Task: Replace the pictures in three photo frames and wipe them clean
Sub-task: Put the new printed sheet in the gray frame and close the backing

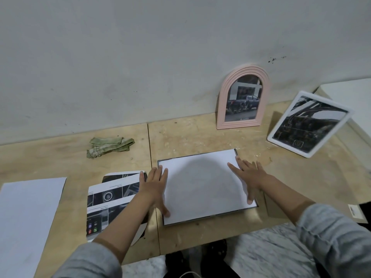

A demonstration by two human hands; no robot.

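Head view: both hands flat on a white sheet

Left hand [154, 187] and right hand [248, 177] lie palm-down, fingers straight and spread, gripping nothing, one pressing each side edge of the white sheet [202, 185]. Sheet lies in a dark-rimmed frame [200, 219] flat on the wooden table [120, 157]. Pink arched frame [242, 99] leans on the wall; white frame [309, 124] stands tilted to its right. Green cloth [109, 147] far left.
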